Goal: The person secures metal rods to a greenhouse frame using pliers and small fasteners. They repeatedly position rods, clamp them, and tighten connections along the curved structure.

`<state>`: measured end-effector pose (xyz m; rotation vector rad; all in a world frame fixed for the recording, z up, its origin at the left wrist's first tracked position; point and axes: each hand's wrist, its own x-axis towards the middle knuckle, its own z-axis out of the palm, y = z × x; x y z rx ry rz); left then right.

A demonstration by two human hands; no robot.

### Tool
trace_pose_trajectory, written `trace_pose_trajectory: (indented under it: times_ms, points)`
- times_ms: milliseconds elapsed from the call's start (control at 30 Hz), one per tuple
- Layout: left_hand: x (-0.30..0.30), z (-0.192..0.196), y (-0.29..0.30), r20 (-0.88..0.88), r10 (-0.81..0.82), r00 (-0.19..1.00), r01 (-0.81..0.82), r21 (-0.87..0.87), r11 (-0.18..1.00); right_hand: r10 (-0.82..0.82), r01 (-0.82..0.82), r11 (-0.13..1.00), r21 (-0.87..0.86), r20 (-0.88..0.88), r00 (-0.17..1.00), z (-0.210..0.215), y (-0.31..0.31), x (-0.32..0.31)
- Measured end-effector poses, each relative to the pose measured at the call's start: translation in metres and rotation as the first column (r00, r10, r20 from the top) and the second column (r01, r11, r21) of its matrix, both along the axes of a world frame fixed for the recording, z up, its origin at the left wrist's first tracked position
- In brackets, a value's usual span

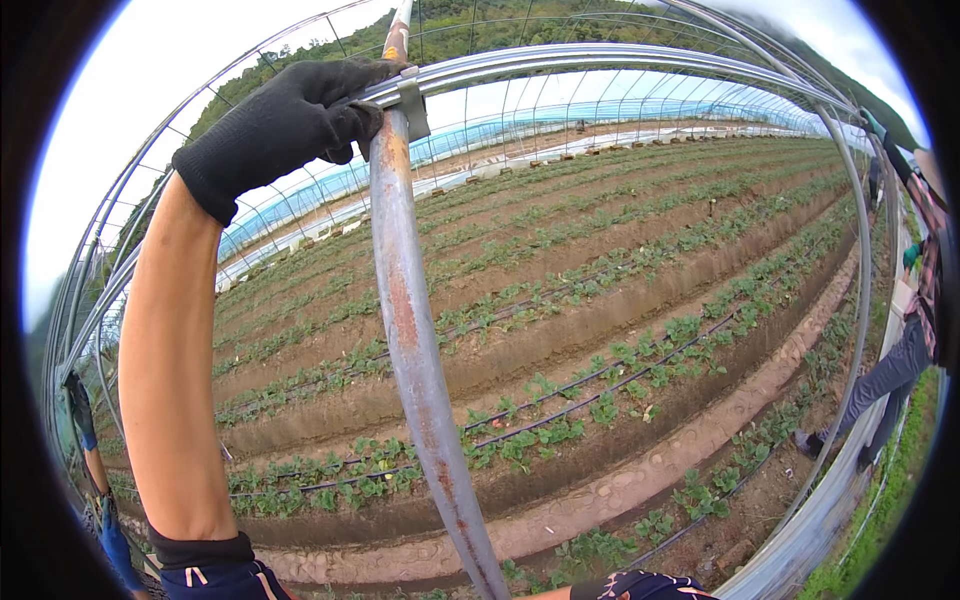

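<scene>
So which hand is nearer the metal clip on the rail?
Left. The left hand is close beside the metal clip; the right hand is out of view, its sleeve far below.

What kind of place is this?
It looks like a farm, probably a greenhouse or growing tunnel. Metal pipes make a curved frame, and leafy green plants grow in long rows on raised soil beds.
</scene>
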<state>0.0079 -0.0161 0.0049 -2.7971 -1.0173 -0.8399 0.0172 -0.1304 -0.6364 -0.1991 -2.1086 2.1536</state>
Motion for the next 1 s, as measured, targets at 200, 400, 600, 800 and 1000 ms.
trace_pose_trajectory:
  times_ms: [200, 400, 600, 800, 1000]
  points:
    - [-0.015, 0.011, 0.024, -0.054, 0.008, 0.998, -0.006, 0.031, 1.000, -0.451, 0.431, 0.810, -0.397, 0.048, 0.891, 0.095, 0.053, 0.118]
    - [-0.006, -0.004, 0.010, 0.026, 0.054, 0.998, -0.055, 0.068, 0.996, -0.740, 0.772, 0.635, 0.015, -0.274, 0.614, 0.230, 0.093, 0.218]
    - [-0.003, -0.002, 0.013, 0.052, 0.079, 0.996, -0.079, 0.000, 0.997, -0.615, 0.846, 0.149, 0.511, -0.622, 0.484, 0.283, 0.098, 0.260]
    - [0.002, -0.003, 0.000, 0.069, 0.129, 0.989, -0.126, -0.042, 0.991, -0.634, 0.882, 0.157, 0.444, -0.639, 0.435, 0.316, 0.106, 0.271]
    - [0.004, -0.002, -0.003, 0.049, 0.048, 0.998, -0.046, -0.040, 0.998, -0.501, 0.911, 0.087, 0.402, -0.773, 0.389, 0.344, 0.128, 0.278]
